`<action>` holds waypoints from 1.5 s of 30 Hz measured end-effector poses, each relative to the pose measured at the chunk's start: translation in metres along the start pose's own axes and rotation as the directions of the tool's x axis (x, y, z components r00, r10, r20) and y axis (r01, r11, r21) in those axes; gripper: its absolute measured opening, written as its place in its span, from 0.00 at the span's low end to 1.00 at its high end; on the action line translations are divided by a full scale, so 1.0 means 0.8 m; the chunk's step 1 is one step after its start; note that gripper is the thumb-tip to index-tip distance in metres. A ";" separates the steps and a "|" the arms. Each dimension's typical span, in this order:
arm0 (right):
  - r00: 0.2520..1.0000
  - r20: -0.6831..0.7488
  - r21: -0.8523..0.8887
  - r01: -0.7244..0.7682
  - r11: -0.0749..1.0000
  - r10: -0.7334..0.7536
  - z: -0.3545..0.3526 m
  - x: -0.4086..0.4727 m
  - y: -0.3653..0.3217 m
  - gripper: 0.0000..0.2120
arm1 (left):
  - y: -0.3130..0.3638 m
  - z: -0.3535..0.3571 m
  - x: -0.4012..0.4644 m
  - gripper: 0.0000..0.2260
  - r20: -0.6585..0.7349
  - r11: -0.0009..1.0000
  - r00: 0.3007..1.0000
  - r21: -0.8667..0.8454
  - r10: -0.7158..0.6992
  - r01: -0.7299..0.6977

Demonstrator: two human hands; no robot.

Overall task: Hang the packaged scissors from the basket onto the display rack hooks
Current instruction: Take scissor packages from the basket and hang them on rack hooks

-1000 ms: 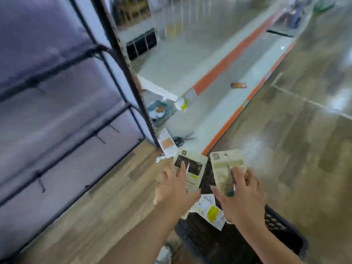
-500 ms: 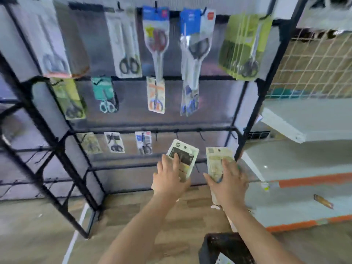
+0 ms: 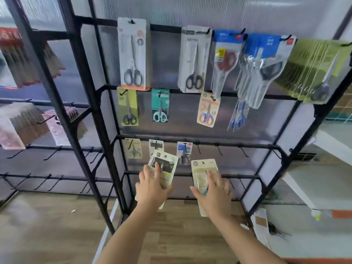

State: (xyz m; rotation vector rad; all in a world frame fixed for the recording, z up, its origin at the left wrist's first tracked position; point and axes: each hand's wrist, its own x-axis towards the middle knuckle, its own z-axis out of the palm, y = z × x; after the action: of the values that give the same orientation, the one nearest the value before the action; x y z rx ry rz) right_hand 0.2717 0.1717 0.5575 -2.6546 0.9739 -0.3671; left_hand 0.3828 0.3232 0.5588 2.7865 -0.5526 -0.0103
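Left hand [image 3: 152, 189] grips a dark-labelled scissors pack [image 3: 164, 168]; right hand [image 3: 213, 195] grips a pale pack [image 3: 202, 172]. Label writing unreadable.

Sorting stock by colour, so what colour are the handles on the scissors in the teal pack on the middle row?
Light mint green, in the head view.

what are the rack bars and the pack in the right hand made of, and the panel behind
Rack bars: likely metal, matte black, thin and rigid. Pack in the right hand: looks like pale card with a glossy clear blister. Back panel: probably translucent ribbed plastic.
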 end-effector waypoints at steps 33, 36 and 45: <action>0.979 0.128 -0.047 0.163 0.986 -0.156 0.137 0.182 -0.013 0.40 | -0.044 0.091 0.111 0.42 0.095 0.967 0.963 0.023 -0.253 0.252; 0.976 0.171 -0.053 0.147 0.988 -0.136 0.157 0.179 -0.021 0.40 | -0.058 0.102 0.123 0.40 0.142 0.974 0.964 0.010 -0.227 0.227; 0.981 0.142 -0.097 0.148 0.984 -0.134 0.220 0.217 -0.031 0.40 | -0.099 0.155 0.195 0.34 0.205 0.985 0.979 0.173 -0.008 -0.028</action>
State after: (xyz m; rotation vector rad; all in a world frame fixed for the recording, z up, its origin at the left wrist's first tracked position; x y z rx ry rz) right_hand 0.4730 0.1069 0.4267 -2.8120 0.7870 -0.1669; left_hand 0.5488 0.2983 0.4249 2.9738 -0.6452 -0.2624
